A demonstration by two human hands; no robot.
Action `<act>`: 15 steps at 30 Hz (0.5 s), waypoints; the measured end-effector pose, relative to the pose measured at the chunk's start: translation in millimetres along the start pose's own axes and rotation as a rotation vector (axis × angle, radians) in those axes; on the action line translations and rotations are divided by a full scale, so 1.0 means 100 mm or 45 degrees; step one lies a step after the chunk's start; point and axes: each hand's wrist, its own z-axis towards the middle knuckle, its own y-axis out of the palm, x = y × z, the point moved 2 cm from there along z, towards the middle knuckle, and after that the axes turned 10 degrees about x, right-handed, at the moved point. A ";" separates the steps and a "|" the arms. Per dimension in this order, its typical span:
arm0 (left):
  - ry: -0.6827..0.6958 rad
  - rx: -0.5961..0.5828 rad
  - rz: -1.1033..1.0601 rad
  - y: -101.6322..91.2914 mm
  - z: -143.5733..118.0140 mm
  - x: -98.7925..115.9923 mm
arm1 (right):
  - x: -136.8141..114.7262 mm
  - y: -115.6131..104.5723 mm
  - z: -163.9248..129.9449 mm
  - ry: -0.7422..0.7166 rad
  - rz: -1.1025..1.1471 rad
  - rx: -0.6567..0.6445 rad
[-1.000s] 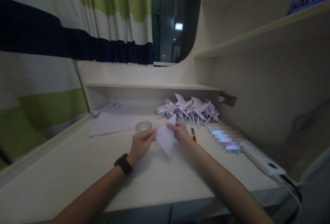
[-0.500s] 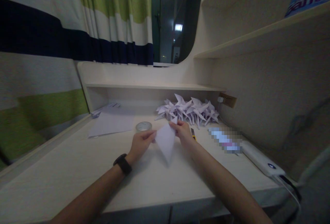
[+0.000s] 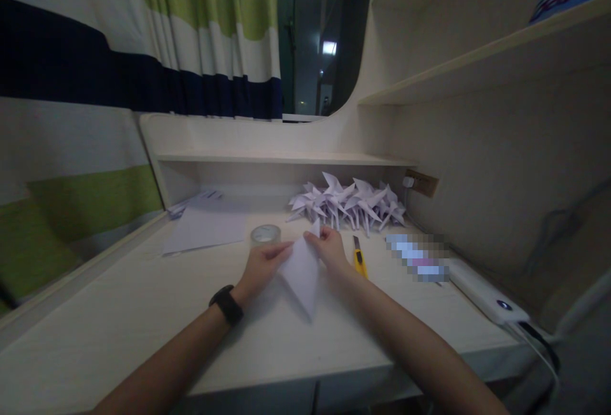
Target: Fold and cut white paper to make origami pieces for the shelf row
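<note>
a: dim desk nook, pale surface (image 3: 143,313) under a low shelf (image 3: 281,158), striped curtain (image 3: 119,52) on the left. only the head view to go by.

b: where's the paper?

a: the paper (image 3: 301,270) sits mid-surface, a folded white piece with its point aimed toward the person. left hand (image 3: 260,267) pinches its left edge, fingers closed on it. right hand (image 3: 329,248) is closed on the upper right corner, pressing near the tip.

b: what's around?

a: tape (image 3: 266,234) just behind the left hand, a yellow knife (image 3: 358,260) just beside the right wrist, a heap of cranes (image 3: 348,203) further back, loose sheets (image 3: 205,227) to the left.

b: risks?

a: my guess: in this low light the edges could be matched badly, so a crease lands off-line. pressing with both hands so close to the tip could crumple it. and the right forearm could nudge the knife, since it lies so near.
</note>
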 end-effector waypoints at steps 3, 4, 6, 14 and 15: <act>-0.003 -0.051 0.003 0.01 0.01 0.00 | -0.01 -0.01 -0.01 -0.095 -0.097 -0.002; -0.008 -0.058 0.000 0.01 0.01 -0.01 | -0.01 -0.01 -0.01 -0.126 -0.130 0.002; -0.029 -0.057 -0.016 0.01 0.01 -0.03 | -0.01 -0.01 -0.01 -0.170 -0.178 0.004; -0.072 -0.005 -0.044 0.00 0.04 -0.05 | -0.02 -0.04 0.04 -0.214 -0.155 -0.018; -0.065 -0.009 -0.041 0.00 0.04 -0.06 | -0.01 -0.04 0.05 -0.168 -0.101 -0.042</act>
